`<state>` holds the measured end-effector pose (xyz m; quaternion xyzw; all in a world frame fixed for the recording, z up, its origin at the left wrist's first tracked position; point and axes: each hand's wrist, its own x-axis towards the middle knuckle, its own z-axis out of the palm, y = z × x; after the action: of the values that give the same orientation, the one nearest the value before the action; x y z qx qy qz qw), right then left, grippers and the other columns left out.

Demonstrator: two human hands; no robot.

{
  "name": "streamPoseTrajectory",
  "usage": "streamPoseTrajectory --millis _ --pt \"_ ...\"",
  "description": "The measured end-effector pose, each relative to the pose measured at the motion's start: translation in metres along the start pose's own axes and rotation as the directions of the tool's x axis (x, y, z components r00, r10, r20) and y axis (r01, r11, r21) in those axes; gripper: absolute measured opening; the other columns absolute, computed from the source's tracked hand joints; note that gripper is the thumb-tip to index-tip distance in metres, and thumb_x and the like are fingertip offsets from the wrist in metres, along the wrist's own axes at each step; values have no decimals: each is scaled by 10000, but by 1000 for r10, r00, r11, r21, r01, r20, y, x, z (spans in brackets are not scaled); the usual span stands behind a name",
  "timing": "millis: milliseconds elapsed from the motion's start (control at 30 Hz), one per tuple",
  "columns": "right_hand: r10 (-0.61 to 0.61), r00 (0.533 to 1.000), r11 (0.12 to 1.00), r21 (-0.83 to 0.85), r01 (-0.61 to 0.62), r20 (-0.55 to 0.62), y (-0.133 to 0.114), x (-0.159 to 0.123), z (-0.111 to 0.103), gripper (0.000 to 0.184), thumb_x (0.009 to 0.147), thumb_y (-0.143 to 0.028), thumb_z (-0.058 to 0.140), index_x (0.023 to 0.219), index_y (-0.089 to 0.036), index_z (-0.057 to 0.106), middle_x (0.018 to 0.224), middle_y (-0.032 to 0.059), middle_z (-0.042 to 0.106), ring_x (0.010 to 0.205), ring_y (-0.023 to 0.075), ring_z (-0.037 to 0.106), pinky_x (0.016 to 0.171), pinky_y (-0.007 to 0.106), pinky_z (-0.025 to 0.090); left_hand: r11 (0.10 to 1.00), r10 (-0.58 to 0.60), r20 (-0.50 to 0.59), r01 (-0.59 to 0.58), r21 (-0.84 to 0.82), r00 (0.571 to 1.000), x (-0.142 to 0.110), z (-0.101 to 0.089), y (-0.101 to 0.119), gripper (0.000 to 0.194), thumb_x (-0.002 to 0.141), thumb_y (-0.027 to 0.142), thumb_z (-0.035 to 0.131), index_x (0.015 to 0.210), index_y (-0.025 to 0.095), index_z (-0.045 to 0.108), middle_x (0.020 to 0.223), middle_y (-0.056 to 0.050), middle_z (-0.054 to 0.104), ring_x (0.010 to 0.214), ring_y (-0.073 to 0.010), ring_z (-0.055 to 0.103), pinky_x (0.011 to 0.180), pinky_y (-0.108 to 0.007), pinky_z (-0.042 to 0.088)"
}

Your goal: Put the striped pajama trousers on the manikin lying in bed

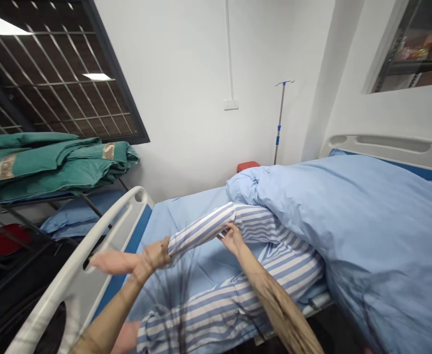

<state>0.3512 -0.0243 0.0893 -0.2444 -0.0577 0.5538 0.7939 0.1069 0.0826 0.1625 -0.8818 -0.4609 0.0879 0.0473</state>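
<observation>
A striped sleeve [201,228] of blue-and-white pyjamas is held raised above a blue bed sheet [157,223], near the middle of the bed and closer to the white side rail [86,236] than to the far side. An arm inside the sleeve is lifted clear of the sheet. The left hand [151,258] is closed firmly around the wrist at the cuff, and a limp hand [110,262] of the lying person extends beyond it toward the rail. The right hand [233,238] is partly closed, with its fingers [228,232] gathering the sleeve cloth around the forearm, near the elbow. The rest of the striped pyjamas [216,314] lies across the bed, and the upper body is hidden beneath a blue quilt [359,221].

The step in hand is judged to be the lifting and adjusting of this sleeve. The next move would call for the wrist to be supported while the cloth is eased along the forearm.

Beyond the bed, a drip stand [279,128] and a red object [248,166] stand by the wall. Folded green cloths [53,162] lie on a rack beyond the side rail.
</observation>
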Motion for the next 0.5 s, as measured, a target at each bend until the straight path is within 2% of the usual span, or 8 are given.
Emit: streamPoseTrajectory --millis 67,133,233,333,433,500 --pt "62 997 993 101 -58 -40 32 3 -4 179 527 -252 673 675 -256 573 692 -75 633 747 145 576 759 331 471 990 32 -45 -25 137 998 -8 -24 -15 387 724 196 454 1100 150 532 1005 -141 681 916 -304 636 782 -386 431" --pt "104 991 984 152 -90 -87 63 6 -10 155 532 -290 668 654 -275 573 709 -79 651 758 153 598 766 336 484 976 65 -54 -53 214 996 -13 -38 -21 362 729 146 447 1077 150 549 984 -137 688 905 -298 636 817 -404 413" --pt "88 989 989 133 -72 -117 94 9 -20 130 541 -360 657 615 -302 566 764 -75 681 821 192 627 754 368 500 973 60 -21 -54 225 998 -14 -39 -20 368 722 116 479 1079 157 556 969 -129 690 893 -277 633 831 -393 400" --pt "69 990 997 54 -63 -120 101 11 -27 126 538 -379 654 578 -314 553 760 -64 686 866 236 632 727 422 497 979 44 2 -44 200 999 -14 -25 -18 404 709 105 508 1107 153 548 985 -137 685 891 -282 629 829 -405 397" --pt "70 991 996 -41 -76 -115 97 11 -30 123 538 -400 636 577 -317 554 740 -39 681 879 261 628 700 447 483 984 39 16 -41 171 999 -14 -15 -20 408 694 100 536 1100 142 552 979 -150 683 889 -296 630 836 -428 393" --pt "23 995 986 -160 -39 -98 92 11 -28 140 550 -437 609 600 -317 557 728 -19 673 873 274 623 687 457 475 987 40 15 -42 153 999 -14 -13 -21 393 707 103 530 1098 140 552 980 -154 682 893 -298 629 847 -439 387"
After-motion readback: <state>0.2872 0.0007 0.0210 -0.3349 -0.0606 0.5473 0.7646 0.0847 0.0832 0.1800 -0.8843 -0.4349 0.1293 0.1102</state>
